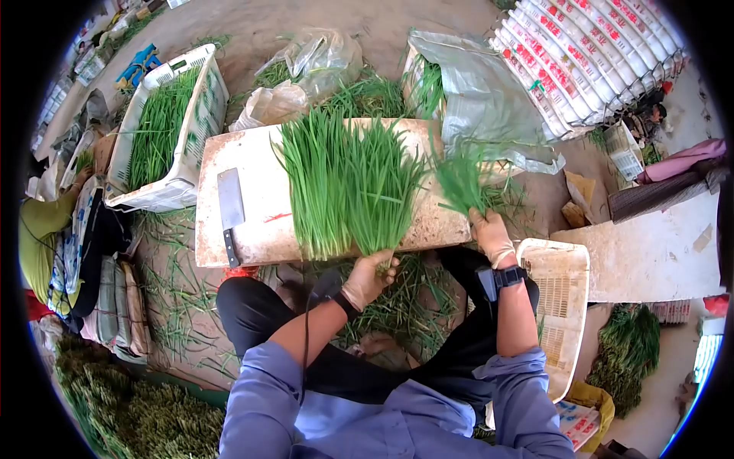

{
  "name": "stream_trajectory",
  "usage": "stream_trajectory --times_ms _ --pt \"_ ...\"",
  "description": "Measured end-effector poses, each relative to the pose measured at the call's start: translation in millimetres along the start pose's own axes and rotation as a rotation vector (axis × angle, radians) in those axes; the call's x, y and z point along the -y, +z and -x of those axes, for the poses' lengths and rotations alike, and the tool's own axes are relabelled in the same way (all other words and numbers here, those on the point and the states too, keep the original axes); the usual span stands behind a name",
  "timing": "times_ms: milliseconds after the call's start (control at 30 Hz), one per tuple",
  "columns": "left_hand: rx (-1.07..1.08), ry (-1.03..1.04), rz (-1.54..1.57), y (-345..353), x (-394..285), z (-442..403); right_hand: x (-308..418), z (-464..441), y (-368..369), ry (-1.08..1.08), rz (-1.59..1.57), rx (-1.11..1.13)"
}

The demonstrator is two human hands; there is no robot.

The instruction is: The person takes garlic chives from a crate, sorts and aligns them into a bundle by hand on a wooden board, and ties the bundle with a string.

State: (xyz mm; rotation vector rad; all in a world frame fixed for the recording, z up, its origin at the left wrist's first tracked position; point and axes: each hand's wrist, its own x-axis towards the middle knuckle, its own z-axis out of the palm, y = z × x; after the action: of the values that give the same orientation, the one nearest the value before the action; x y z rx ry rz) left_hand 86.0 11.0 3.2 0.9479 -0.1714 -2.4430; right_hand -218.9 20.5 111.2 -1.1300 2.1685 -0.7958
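Note:
Two thick bundles of long green chives lie side by side on a white, stained board in front of me. My left hand [370,280], gloved, is closed around the stem ends of the right bundle [380,183] at the board's near edge. The left bundle [313,191] lies untouched beside it. Off the board's right corner, my gloved right hand [492,236] grips a smaller bunch of chives [461,182], its leaves blurred and fanning upward. A cleaver [230,206] with a black handle rests on the board's [260,164] left part.
A white crate [206,115] of chives stands at the left, near another person [53,245]. Behind the board are plastic bags [325,65] and a covered crate [489,96]. An off-white basket [562,268] sits by my right knee. Loose leaves [180,306] litter the ground.

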Motion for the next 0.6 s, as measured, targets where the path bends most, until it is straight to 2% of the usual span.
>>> stream_trajectory --times_ms 33,100,167,200,300,367,400,433,467,500,600 --pt "0.013 -0.003 0.022 1 -1 -1 9 8 -7 0.218 -0.271 0.127" --pt "0.033 -0.004 0.055 1 0 1 16 6 -8 0.179 -0.353 0.070" --pt "0.061 0.000 0.069 6 -1 3 26 4 -11 0.042 -0.449 0.029" --pt "0.114 0.000 0.078 1 0 1 39 7 -11 0.014 -0.431 -0.042" --pt "0.080 0.002 0.078 11 -4 12 69 16 6 -0.142 -0.431 -0.185" --pt "0.115 -0.001 0.084 9 -4 11 51 13 38 -0.152 -0.141 -0.241" --pt "0.131 -0.004 0.086 7 -3 10 48 21 56 -0.118 -0.086 -0.177" --pt "0.132 -0.004 0.079 6 -1 8 26 24 81 -0.222 0.173 -0.182" --pt "0.132 -0.003 0.071 5 1 6 41 43 97 -0.209 0.201 -0.108" --pt "0.132 -0.002 0.063 5 2 5 28 47 115 -0.242 0.402 -0.029" --pt "0.132 -0.022 -0.015 9 0 7 64 72 118 -0.061 0.431 0.219"
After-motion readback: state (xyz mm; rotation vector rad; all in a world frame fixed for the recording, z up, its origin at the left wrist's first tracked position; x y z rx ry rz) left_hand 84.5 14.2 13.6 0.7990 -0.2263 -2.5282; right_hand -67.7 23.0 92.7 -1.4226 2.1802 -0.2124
